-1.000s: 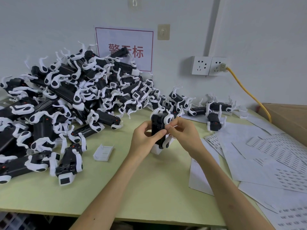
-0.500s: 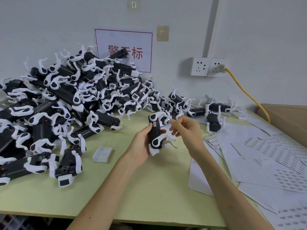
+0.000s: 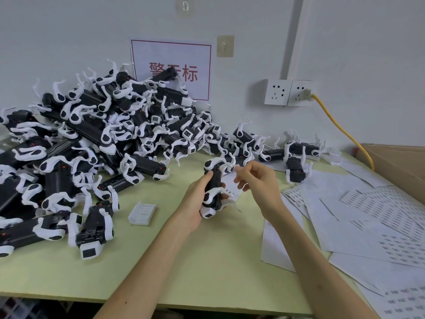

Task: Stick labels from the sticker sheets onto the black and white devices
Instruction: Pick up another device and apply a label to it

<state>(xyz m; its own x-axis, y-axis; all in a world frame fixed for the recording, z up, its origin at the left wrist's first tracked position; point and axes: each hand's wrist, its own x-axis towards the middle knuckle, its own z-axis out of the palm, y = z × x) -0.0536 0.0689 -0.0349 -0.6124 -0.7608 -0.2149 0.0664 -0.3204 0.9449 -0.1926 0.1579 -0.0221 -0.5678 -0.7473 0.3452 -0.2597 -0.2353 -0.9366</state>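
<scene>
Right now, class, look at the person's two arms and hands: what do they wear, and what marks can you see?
Both are bare. The left hand and right hand have no gloves or rings. The left forearm and right forearm show no sleeve, watch or bracelet up to the picture's edge. Each forearm bears a small dark spot.

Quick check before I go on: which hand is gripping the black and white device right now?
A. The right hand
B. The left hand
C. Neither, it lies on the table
B: the left hand is wrapped round the black and white device and holds it off the table, while the right hand is beside it with its fingers loosely curled, not round the device's body.
</scene>
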